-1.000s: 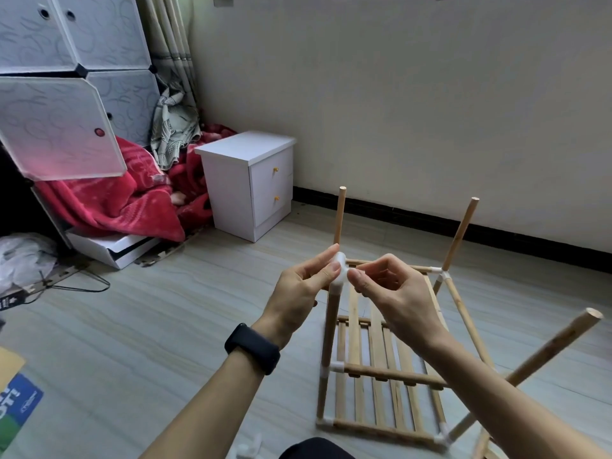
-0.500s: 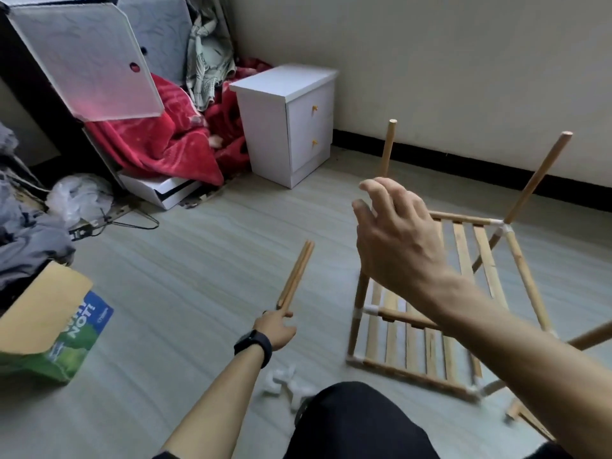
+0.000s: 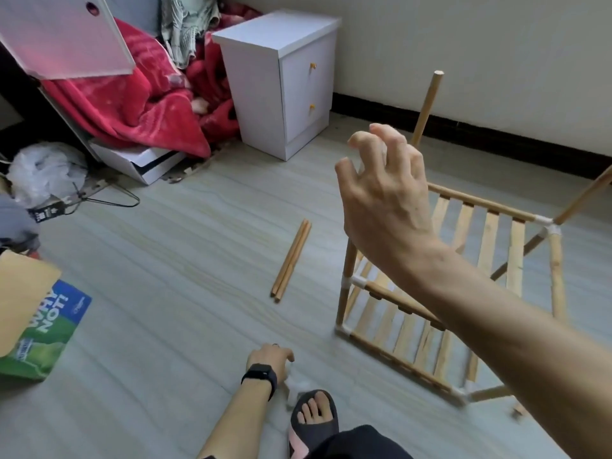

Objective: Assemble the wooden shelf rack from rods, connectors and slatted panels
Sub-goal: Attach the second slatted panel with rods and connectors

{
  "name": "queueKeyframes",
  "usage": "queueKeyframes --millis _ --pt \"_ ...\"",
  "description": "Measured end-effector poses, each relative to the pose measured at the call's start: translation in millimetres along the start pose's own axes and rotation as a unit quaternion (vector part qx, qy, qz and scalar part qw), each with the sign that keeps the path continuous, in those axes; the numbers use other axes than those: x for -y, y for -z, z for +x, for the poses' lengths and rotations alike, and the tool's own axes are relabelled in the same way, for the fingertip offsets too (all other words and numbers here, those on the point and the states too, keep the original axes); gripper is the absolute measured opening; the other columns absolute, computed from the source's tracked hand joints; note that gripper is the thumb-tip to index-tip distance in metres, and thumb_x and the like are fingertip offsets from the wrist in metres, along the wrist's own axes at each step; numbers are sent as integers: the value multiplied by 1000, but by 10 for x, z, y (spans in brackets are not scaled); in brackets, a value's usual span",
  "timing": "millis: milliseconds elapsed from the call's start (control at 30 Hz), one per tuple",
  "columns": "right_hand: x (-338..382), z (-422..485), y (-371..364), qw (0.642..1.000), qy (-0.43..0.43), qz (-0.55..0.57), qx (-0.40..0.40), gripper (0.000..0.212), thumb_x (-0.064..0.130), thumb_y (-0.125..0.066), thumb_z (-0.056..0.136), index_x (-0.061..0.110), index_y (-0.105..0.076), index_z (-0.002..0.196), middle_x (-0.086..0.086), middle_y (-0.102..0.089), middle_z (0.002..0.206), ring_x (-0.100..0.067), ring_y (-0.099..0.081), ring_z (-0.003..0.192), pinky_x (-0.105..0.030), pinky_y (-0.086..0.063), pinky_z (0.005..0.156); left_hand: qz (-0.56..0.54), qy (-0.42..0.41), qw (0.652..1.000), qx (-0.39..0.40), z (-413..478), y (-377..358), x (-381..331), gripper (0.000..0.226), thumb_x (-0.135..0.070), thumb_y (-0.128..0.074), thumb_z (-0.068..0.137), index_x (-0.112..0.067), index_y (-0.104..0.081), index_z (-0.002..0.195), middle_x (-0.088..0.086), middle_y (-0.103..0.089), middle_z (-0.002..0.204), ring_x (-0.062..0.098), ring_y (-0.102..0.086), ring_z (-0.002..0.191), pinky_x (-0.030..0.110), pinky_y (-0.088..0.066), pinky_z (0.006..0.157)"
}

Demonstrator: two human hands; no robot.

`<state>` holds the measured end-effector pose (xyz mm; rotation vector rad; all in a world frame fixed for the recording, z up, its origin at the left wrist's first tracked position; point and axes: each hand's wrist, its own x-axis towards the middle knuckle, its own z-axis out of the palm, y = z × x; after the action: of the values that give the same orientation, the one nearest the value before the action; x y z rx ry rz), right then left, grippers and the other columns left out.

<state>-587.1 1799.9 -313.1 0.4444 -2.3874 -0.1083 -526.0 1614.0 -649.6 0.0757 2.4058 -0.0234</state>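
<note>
Assembly looks about half done: the rack frame (image 3: 348, 266) stands on the floor (image 3: 182, 260) with slatted panels (image 3: 490, 246) fitted, two loose rods (image 3: 291, 261) lie beside it, the right hand (image 3: 384, 193) hovers spread and empty, and the left hand (image 3: 270, 356) is down at spare connectors (image 3: 293, 387), grip unclear.

Bare floor (image 3: 182, 276) stretches left of the rack (image 3: 488, 246), with two loose rods (image 3: 291, 260) lying on it.

The grey floor (image 3: 185, 233) carries two rods (image 3: 291, 261) side by side at centre, the rack (image 3: 490, 240) at 3 o'clock, a cabinet (image 3: 261, 94) at 12, a box (image 3: 43, 329) at 8.
</note>
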Motion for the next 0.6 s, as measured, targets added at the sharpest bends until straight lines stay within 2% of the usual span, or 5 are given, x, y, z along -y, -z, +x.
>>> queueKeyframes --millis 167,267,400,500,600 --pt "6 15 -15 1000 0 -2 0 22 -12 -46 82 3 -62 80 -19 -65 115 -43 -56 125 -49 -48 88 6 -13 1000 -22 117 -1 -26 37 -8 -42 101 -15 -60 133 11 -58 135 31 -58 120 37 -49 96" --pt "2 -1 6 999 -3 -1 34 19 -10 -49 81 4 -63 84 -20 -63 119 -44 -53 128 -50 -46 89 -189 15 979 -69 67 225 23 31 -27 -46 105 -21 -64 129 4 -64 130 24 -61 117 33 -50 96" --pt "-21 -8 105 994 2 86 66 27 -5 -57 81 3 -67 105 -21 -57 135 -40 -42 140 -55 -40 102 -567 -8 823 -36 -179 939 19 25 -22 -47 104 -20 -71 109 8 -69 108 19 -68 85 31 -53 75" --pt "-65 -43 256 980 1 190 60 35 -3 -60 86 4 -66 119 -20 -54 143 -38 -35 146 -60 -34 112 -690 -84 719 9 -552 1474 -45 33 -12 -45 104 -20 -77 97 9 -68 100 19 -66 69 29 -55 67" --pt "-258 -158 467 967 -19 252 9 29 -1 -62 90 1 -66 119 -21 -57 139 -38 -43 141 -54 -39 112 -727 -152 668 44 -963 1861 -145 43 -5 -39 104 -12 -79 90 18 -65 110 22 -65 67 31 -56 67"
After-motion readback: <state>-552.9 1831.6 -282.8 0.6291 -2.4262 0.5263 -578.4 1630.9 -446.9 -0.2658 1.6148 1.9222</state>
